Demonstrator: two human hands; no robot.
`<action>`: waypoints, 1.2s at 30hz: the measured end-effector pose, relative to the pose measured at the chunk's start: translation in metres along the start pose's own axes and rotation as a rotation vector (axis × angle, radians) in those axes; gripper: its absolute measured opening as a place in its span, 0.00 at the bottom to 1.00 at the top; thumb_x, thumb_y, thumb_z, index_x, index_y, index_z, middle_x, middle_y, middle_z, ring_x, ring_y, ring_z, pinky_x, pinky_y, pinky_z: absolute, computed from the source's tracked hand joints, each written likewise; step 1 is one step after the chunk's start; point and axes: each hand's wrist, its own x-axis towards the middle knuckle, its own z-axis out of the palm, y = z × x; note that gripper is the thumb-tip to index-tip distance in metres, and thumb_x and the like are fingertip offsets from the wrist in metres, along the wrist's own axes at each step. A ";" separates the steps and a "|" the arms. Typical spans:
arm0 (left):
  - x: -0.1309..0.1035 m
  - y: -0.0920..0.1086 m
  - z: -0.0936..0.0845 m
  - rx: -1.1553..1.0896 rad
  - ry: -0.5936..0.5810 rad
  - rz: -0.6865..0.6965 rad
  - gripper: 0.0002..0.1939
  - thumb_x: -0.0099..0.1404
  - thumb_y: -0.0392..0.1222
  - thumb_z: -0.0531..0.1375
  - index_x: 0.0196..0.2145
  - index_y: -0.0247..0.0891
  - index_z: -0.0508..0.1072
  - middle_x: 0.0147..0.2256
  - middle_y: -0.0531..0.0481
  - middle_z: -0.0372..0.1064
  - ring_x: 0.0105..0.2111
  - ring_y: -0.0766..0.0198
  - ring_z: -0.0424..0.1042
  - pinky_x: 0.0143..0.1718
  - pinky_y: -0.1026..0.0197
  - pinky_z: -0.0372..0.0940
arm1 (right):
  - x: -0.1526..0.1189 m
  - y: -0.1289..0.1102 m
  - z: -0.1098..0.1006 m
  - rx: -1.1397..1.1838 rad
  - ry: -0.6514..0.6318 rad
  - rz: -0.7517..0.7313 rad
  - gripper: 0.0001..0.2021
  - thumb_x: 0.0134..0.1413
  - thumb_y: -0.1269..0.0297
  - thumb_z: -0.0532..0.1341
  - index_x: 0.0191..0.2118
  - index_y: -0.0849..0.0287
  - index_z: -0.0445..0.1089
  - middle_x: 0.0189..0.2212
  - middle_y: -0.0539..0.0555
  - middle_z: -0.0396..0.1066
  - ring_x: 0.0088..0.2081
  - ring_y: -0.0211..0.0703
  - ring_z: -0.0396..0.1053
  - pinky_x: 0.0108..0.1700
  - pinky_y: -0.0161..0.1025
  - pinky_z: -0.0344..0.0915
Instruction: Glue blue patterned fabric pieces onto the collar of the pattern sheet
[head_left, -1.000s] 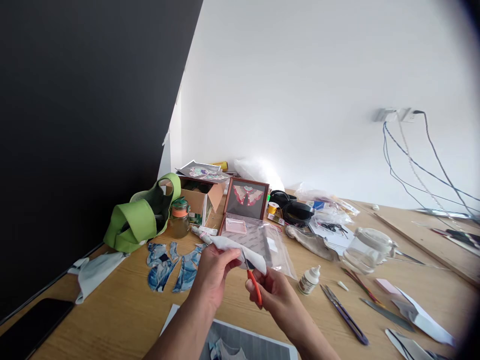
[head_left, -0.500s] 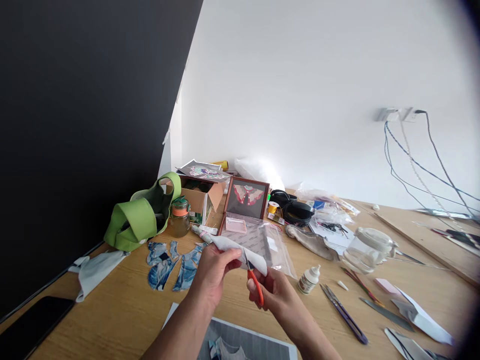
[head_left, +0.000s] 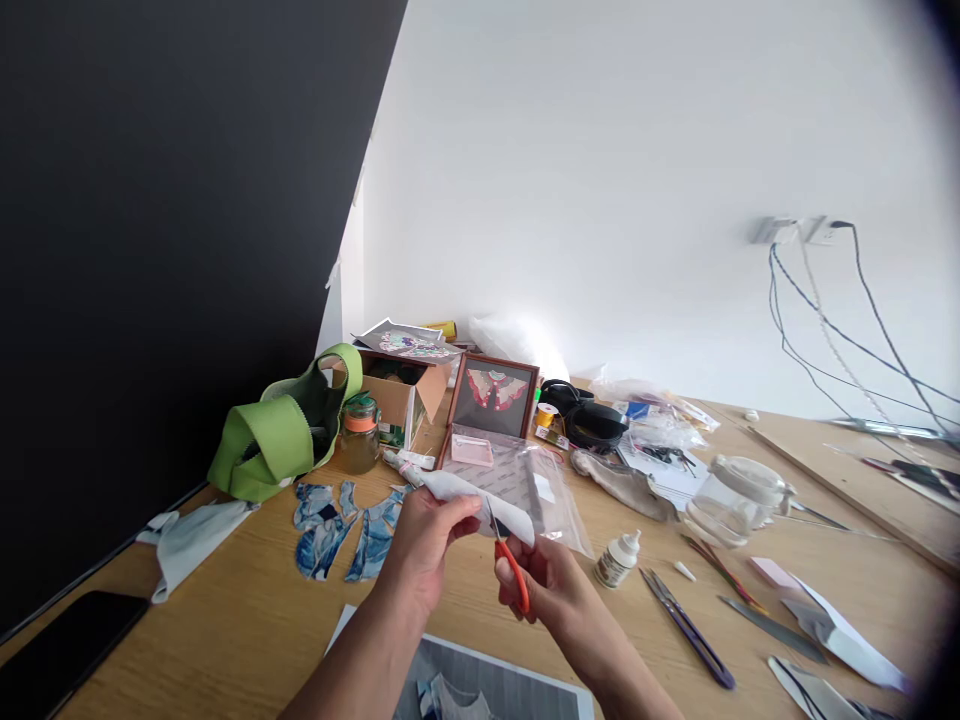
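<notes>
My left hand (head_left: pixel 429 545) pinches a folded white piece of fabric or paper (head_left: pixel 457 487) above the table. In my right hand (head_left: pixel 544 585) are scissors with orange handles (head_left: pixel 514 575), their blades pointing up and away at the white piece. The far right end of that piece reaches close to my right fingers. Cut blue-and-white patterned fabric pieces (head_left: pixel 322 545) lie spread on the table left of my left hand. Below my wrists rests a grey printed sheet (head_left: pixel 510 675) with small patterned pieces on it. A small white glue bottle (head_left: pixel 618 560) stands right of my right hand.
Beyond my hands lie a plastic sleeve (head_left: pixel 551 500) and a framed collar-shaped piece (head_left: pixel 495 395). A green bag (head_left: pixel 262 445) and a lidded jar (head_left: pixel 361 440) stand left. On the right are a purple-handled cutter (head_left: pixel 694 635) and a clear pitcher (head_left: pixel 735 505). A phone (head_left: pixel 71 650) lies front left.
The scissors' blades look slightly more apart against the white piece. Both hands stay nearly in place, and the things on the table have not moved.
</notes>
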 end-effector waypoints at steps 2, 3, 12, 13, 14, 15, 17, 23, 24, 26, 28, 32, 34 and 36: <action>0.000 0.000 -0.001 -0.005 -0.007 0.004 0.11 0.42 0.39 0.68 0.25 0.34 0.75 0.26 0.50 0.73 0.29 0.64 0.70 0.30 0.63 0.65 | 0.000 0.000 0.000 -0.003 0.001 0.010 0.27 0.44 0.38 0.65 0.27 0.59 0.59 0.20 0.48 0.63 0.22 0.32 0.54 0.26 0.33 0.49; 0.000 0.000 -0.001 -0.008 -0.011 0.005 0.11 0.42 0.39 0.69 0.25 0.34 0.75 0.26 0.50 0.73 0.30 0.63 0.70 0.30 0.63 0.65 | 0.000 -0.001 0.000 -0.005 0.004 0.014 0.27 0.44 0.38 0.65 0.26 0.59 0.60 0.20 0.48 0.63 0.22 0.32 0.54 0.25 0.33 0.49; -0.002 0.002 0.005 -0.093 -0.086 0.031 0.09 0.42 0.36 0.67 0.25 0.33 0.76 0.27 0.49 0.74 0.29 0.63 0.70 0.33 0.61 0.67 | -0.001 0.000 0.000 0.003 0.003 -0.001 0.27 0.44 0.38 0.65 0.27 0.59 0.60 0.20 0.48 0.63 0.22 0.32 0.55 0.26 0.33 0.50; -0.002 0.002 0.005 -0.098 -0.084 0.032 0.09 0.42 0.36 0.67 0.25 0.33 0.76 0.27 0.49 0.74 0.29 0.63 0.70 0.33 0.61 0.67 | -0.001 0.000 0.000 0.003 0.000 -0.001 0.27 0.44 0.38 0.65 0.26 0.59 0.60 0.20 0.48 0.63 0.22 0.33 0.55 0.26 0.33 0.50; -0.002 0.003 0.006 -0.102 -0.081 0.031 0.09 0.42 0.36 0.67 0.25 0.33 0.77 0.27 0.49 0.74 0.29 0.63 0.70 0.33 0.61 0.67 | -0.001 0.000 0.000 0.002 -0.002 -0.001 0.27 0.44 0.38 0.65 0.26 0.59 0.60 0.20 0.48 0.63 0.22 0.33 0.54 0.26 0.33 0.50; -0.002 0.003 0.006 -0.104 -0.076 0.029 0.09 0.41 0.36 0.67 0.25 0.33 0.77 0.27 0.49 0.74 0.29 0.63 0.70 0.33 0.61 0.67 | -0.001 0.000 0.000 0.001 -0.003 -0.001 0.27 0.44 0.38 0.65 0.26 0.59 0.60 0.20 0.48 0.63 0.22 0.33 0.54 0.26 0.33 0.50; -0.003 0.003 0.006 -0.105 -0.067 0.023 0.10 0.41 0.36 0.68 0.25 0.32 0.76 0.26 0.48 0.74 0.29 0.63 0.70 0.33 0.60 0.67 | -0.001 -0.001 0.000 -0.003 -0.002 -0.002 0.27 0.45 0.38 0.65 0.26 0.59 0.60 0.20 0.48 0.63 0.22 0.33 0.54 0.26 0.34 0.50; -0.003 0.005 0.006 -0.091 -0.063 0.018 0.10 0.41 0.36 0.68 0.25 0.32 0.76 0.27 0.48 0.74 0.29 0.63 0.70 0.33 0.60 0.67 | -0.001 -0.002 0.000 -0.015 0.001 0.005 0.27 0.44 0.37 0.65 0.26 0.59 0.59 0.20 0.48 0.63 0.22 0.32 0.54 0.25 0.33 0.48; -0.004 0.005 0.006 -0.092 -0.063 0.019 0.10 0.41 0.36 0.68 0.25 0.32 0.76 0.27 0.48 0.74 0.29 0.63 0.70 0.33 0.60 0.67 | 0.000 -0.001 0.000 -0.016 0.001 0.004 0.27 0.44 0.38 0.65 0.26 0.59 0.59 0.20 0.48 0.62 0.22 0.32 0.54 0.25 0.33 0.48; -0.004 0.004 0.006 -0.101 -0.060 0.019 0.10 0.41 0.36 0.68 0.25 0.32 0.76 0.27 0.48 0.74 0.28 0.63 0.70 0.33 0.60 0.67 | 0.002 0.002 -0.001 -0.013 -0.006 -0.002 0.27 0.44 0.39 0.66 0.26 0.59 0.59 0.19 0.47 0.62 0.22 0.32 0.54 0.24 0.33 0.48; -0.003 0.004 0.006 -0.109 -0.057 0.020 0.10 0.40 0.36 0.68 0.25 0.32 0.76 0.27 0.48 0.74 0.28 0.63 0.70 0.33 0.60 0.67 | 0.005 0.006 -0.002 -0.012 -0.021 -0.012 0.26 0.43 0.39 0.67 0.25 0.58 0.58 0.18 0.47 0.61 0.21 0.32 0.53 0.24 0.33 0.48; -0.003 0.003 0.006 -0.099 -0.061 0.025 0.10 0.41 0.36 0.67 0.25 0.32 0.76 0.27 0.48 0.74 0.28 0.63 0.71 0.33 0.60 0.67 | 0.009 0.015 -0.004 -0.015 -0.036 -0.027 0.26 0.42 0.41 0.68 0.24 0.58 0.57 0.17 0.46 0.60 0.20 0.32 0.52 0.23 0.33 0.47; -0.003 0.003 0.005 -0.092 -0.060 0.023 0.09 0.41 0.36 0.67 0.25 0.33 0.76 0.27 0.48 0.74 0.28 0.63 0.71 0.33 0.60 0.67 | 0.009 0.016 -0.005 -0.014 -0.032 -0.032 0.26 0.42 0.41 0.68 0.24 0.58 0.57 0.17 0.46 0.60 0.20 0.31 0.52 0.23 0.33 0.47; -0.002 0.003 0.004 -0.086 -0.069 0.014 0.10 0.42 0.36 0.67 0.26 0.33 0.76 0.27 0.48 0.74 0.28 0.62 0.71 0.33 0.59 0.68 | 0.009 0.016 -0.005 -0.011 -0.026 -0.038 0.26 0.42 0.42 0.68 0.25 0.58 0.58 0.17 0.46 0.61 0.20 0.31 0.52 0.23 0.32 0.48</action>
